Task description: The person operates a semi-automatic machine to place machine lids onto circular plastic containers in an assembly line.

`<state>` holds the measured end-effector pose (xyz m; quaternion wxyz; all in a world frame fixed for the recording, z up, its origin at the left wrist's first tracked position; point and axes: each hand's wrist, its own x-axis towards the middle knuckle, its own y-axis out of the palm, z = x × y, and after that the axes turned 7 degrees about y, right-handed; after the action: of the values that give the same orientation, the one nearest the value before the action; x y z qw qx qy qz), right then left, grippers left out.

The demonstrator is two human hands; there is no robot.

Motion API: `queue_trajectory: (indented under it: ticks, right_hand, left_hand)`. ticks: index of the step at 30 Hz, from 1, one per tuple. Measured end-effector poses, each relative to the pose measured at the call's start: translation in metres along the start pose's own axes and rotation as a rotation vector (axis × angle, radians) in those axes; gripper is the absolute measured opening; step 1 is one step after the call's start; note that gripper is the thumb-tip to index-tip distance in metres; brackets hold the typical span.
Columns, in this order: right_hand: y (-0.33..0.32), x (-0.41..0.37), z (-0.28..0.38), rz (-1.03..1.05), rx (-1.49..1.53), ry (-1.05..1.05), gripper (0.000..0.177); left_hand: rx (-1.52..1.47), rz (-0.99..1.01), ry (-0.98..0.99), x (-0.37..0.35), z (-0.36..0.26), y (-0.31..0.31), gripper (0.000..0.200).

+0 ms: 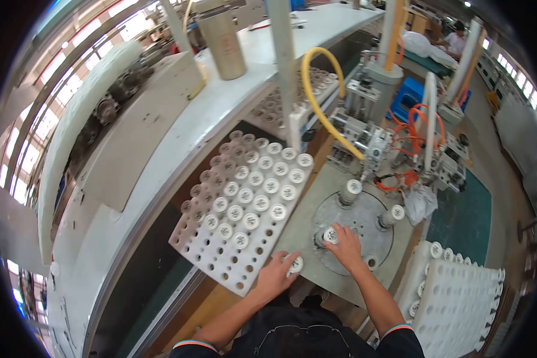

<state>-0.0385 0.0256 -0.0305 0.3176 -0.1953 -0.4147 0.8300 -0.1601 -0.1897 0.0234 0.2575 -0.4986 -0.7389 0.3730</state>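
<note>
My left hand (272,277) is closed around a small cylinder with a white printed top (295,264), just off the front corner of a white holed tray (230,267). The tray carries rows of similar white-topped cylinders (255,178). On a round metal turntable (361,230), my right hand (346,247) has its fingers wrapped around another white-topped cylinder (330,236), which stands in a holder. Two more such cylinders stand on the turntable, one at the back (353,188) and one at the right (397,212). An unfilled holder (371,262) shows near its front edge.
Behind the turntable stands a machine head (370,146) with a yellow hose (307,59) and orange tubes (420,128). White holed trays (459,298) are stacked at the right. A metal flask (224,45) stands on the long bench (161,152). Another person (456,40) is far back.
</note>
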Motion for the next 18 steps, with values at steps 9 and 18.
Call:
queue_trajectory:
  ticks: [9,18]
  right_hand:
    - [0.014,-0.010,0.000,-0.148,0.183,0.208,0.071]
    - [-0.009,-0.118,-0.028,-0.388,0.383,0.510,0.042]
  left_hand:
    - [0.217,-0.091,-0.134,0.049,0.084,-0.019,0.062]
    - [0.449,-0.096,0.083,0.025,0.105,0.010,0.081]
